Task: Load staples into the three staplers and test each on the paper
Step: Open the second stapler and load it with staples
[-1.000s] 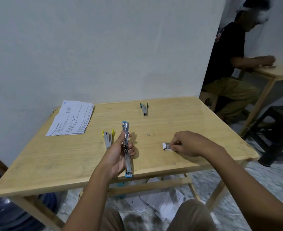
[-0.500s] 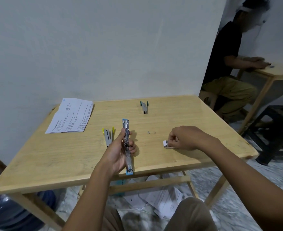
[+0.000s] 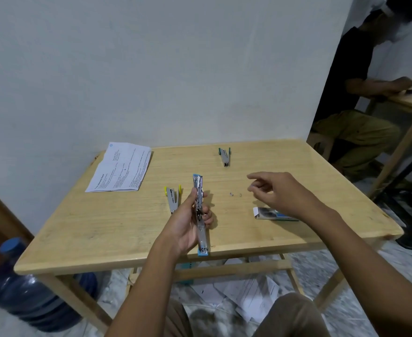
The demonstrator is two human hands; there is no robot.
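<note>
Right hand [image 3: 281, 192] raised off part-hidden staple box [image 3: 268, 213], left hand [image 3: 188, 222] gripping blue stapler [image 3: 200, 210]

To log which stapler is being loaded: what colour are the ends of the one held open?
Light blue, on the long silver stapler; head view.

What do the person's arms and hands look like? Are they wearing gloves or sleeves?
No gloves and no sleeves in view: both forearms are bare down to the left hand and the right hand. No watch, ring or bracelet shows. Tan trousers cover the knees at the bottom of the picture.
</note>
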